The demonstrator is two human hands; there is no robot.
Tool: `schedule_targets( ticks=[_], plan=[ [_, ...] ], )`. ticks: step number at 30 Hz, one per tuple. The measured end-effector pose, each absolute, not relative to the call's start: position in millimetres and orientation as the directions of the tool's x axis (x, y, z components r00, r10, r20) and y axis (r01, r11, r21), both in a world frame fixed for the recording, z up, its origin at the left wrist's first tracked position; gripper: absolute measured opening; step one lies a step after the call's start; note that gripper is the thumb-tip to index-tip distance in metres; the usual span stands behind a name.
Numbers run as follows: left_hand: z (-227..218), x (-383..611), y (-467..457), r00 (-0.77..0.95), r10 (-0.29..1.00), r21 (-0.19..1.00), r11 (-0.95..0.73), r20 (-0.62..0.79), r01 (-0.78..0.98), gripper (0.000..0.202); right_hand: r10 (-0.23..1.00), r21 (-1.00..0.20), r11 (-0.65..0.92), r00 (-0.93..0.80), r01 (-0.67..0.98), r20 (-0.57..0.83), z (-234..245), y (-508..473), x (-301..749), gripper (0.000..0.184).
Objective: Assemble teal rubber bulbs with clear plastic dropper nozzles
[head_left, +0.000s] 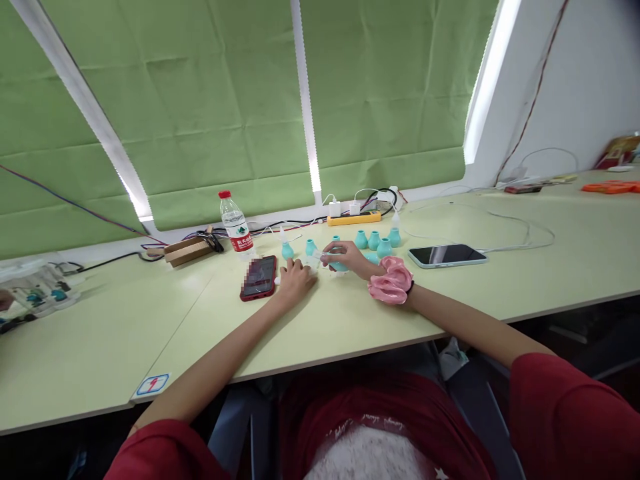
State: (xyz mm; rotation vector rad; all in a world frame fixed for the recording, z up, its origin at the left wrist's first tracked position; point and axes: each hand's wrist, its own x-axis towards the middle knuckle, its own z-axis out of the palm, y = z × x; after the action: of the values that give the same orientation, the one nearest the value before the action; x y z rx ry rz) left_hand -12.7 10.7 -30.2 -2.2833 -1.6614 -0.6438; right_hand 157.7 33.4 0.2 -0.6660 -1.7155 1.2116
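My left hand rests low on the table, palm down. Its fingers are slightly bent and apart, beside small translucent pieces and the red-cased phone. My right hand, with a pink scrunchie at the wrist, is closed round a turquoise rubber bulb, partly hidden by the fingers. A clear piece shows at its fingertips; whether it is joined to the bulb I cannot tell. Several turquoise bulbs stand behind and right of this hand. A bulb with a clear nozzle stands behind my left hand.
A red-capped water bottle and a cardboard box stand at back left. Behind the bulbs lies a yellow power strip with chargers and cables. A second phone lies on the right. At far left, part of another person's hand shows.
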Motion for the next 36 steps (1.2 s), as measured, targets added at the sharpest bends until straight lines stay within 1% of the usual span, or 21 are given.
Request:
schedule_targets(
  ticks=[1,2,3,4,6,8,9,10,12,15,18,21,25,27,30,33,36],
  plan=[
    [-31.8,-10.8,11.6,0.255,0.840,0.049,-0.317,0.479,0.947,0.023,0.800,-0.905,0.423,-0.453,-0.039,0.393,-1.0,33.7,157.8,0.022],
    [-32.0,-9.9,12.7,0.257,0.841,0.066,-0.326,0.476,0.943,0.021,0.774,-0.874,0.485,-0.467,0.001,0.429,-2.0,33.9,157.9,0.022],
    [-30.7,-10.2,14.1,0.262,0.841,0.109,-0.350,0.473,0.930,0.019,0.740,-0.832,0.552,-0.487,0.045,0.465,-2.7,34.1,158.2,0.022],
    [-28.2,-11.7,15.7,0.269,0.844,0.184,-0.389,0.465,0.903,0.019,0.703,-0.782,0.617,-0.509,0.088,0.497,-3.2,34.4,158.8,0.022],
    [-21.3,-17.8,18.6,0.281,0.862,0.429,-0.463,0.422,0.776,0.022,0.644,-0.696,0.702,-0.550,0.150,0.531,-3.3,35.2,160.8,0.023],
    [-14.9,-26.1,20.7,0.309,0.889,0.707,-0.457,0.339,0.539,0.030,0.612,-0.646,0.742,-0.575,0.180,0.544,-2.8,37.1,163.5,0.025],
    [-12.8,-30.0,21.2,0.332,0.898,0.806,-0.415,0.289,0.423,0.034,0.602,-0.629,0.754,-0.580,0.188,0.549,-2.5,38.5,164.8,0.026],
    [-11.7,-33.3,21.5,0.351,0.904,0.876,-0.361,0.244,0.321,0.036,0.595,-0.616,0.764,-0.581,0.193,0.555,-2.3,40.3,166.0,0.027],
    [-11.7,-37.4,21.6,0.364,0.913,0.953,-0.257,0.185,0.159,0.036,0.587,-0.596,0.777,-0.577,0.203,0.569,-2.3,44.6,167.7,0.028],
    [-13.8,-38.4,21.9,0.347,0.924,0.986,-0.164,0.162,-0.024,0.033,0.587,-0.576,0.786,-0.562,0.224,0.583,-3.6,51.4,168.8,0.027],
    [-14.1,-37.7,22.3,0.315,0.936,0.985,-0.127,0.157,-0.115,0.031,0.589,-0.566,0.789,-0.552,0.239,0.590,-5.9,55.7,169.2,0.025],
    [-12.9,-37.8,21.4,0.293,0.943,0.984,-0.123,0.157,-0.131,0.030,0.573,-0.536,0.806,-0.559,0.252,0.599,-8.5,55.7,169.2,0.022],
    [-12.1,-37.2,17.7,0.304,0.940,0.987,-0.137,0.158,-0.088,0.035,0.550,-0.464,0.833,-0.543,0.302,0.634,-11.4,51.4,167.7,0.021],
    [-12.4,-36.7,16.1,0.294,0.944,0.988,-0.139,0.151,-0.062,0.037,0.523,-0.402,0.852,-0.535,0.334,0.663,-12.7,48.8,166.4,0.020],
    [-12.8,-37.1,15.4,0.280,0.949,0.989,-0.145,0.145,-0.022,0.038,0.460,-0.267,0.878,-0.550,0.396,0.697,-14.9,45.5,164.3,0.020],
    [-11.4,-39.8,15.7,0.287,0.943,0.979,-0.193,0.168,0.062,0.038,0.396,-0.123,0.880,-0.565,0.459,0.724,-16.9,43.2,162.5,0.021],
    [-7.1,-42.8,14.4,0.321,0.927,0.957,-0.251,0.195,0.144,0.037,0.338,0.010,0.869,-0.607,0.495,0.720,-17.4,41.5,162.3,0.024]
  ],
)
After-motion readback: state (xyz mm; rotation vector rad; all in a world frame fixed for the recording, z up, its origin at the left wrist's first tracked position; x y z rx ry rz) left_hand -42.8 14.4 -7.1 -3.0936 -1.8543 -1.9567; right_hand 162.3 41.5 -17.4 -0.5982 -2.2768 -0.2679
